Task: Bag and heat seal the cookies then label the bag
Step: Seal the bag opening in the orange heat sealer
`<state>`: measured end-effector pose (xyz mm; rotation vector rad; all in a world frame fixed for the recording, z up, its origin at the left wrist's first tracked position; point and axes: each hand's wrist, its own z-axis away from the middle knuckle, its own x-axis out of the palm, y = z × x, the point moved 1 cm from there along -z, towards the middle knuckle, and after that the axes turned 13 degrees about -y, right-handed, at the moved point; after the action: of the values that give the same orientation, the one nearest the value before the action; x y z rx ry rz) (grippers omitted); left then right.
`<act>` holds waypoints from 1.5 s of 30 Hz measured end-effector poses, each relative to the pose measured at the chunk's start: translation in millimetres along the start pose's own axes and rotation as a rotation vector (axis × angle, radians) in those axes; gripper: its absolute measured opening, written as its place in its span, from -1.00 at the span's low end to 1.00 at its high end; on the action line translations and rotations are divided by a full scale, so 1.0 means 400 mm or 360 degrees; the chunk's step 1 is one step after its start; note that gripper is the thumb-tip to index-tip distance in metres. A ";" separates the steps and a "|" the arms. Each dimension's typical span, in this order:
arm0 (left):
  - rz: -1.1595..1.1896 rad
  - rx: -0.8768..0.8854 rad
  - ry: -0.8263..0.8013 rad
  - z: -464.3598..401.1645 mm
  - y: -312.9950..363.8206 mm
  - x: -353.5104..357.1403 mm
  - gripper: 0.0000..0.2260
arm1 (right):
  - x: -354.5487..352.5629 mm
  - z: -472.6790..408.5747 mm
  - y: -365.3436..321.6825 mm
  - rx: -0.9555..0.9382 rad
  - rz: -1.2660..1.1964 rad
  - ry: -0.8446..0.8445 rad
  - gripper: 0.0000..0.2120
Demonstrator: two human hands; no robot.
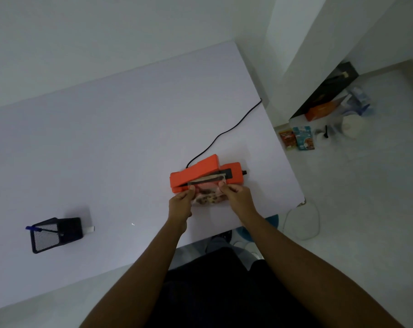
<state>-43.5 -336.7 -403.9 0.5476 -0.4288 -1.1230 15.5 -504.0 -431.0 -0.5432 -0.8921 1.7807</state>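
An orange heat sealer (200, 170) stands on the white table (117, 138) with its lid arm raised. A clear bag of cookies (209, 195) lies in front of it, its open top edge laid across the dark sealing strip. My left hand (180, 204) pinches the bag's left side. My right hand (238, 197) pinches its right side near the top. Both hands partly hide the bag's lower corners.
The sealer's black cord (233, 129) runs back to the table's far right edge. A black mesh pen holder (54, 235) with a blue pen stands at the left, a small white label (90, 229) beside it. Boxes and packets (302, 138) lie on the floor to the right.
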 end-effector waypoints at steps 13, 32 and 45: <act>-0.0001 0.0053 0.0108 -0.011 0.002 0.022 -0.78 | 0.015 -0.017 0.016 0.0090 -0.0183 0.0152 -0.73; -0.0051 0.0059 0.0113 -0.016 0.003 0.009 -0.78 | 0.029 -0.025 0.032 0.0144 -0.0326 0.0273 -0.76; -0.0045 0.0104 0.0182 -0.007 0.007 0.022 -0.79 | 0.034 -0.036 0.043 0.0145 -0.0301 0.0359 -0.70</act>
<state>-36.3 -343.4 -404.0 0.6734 -0.3605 -1.1017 10.6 -490.3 -452.7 -0.5685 -0.6795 1.5464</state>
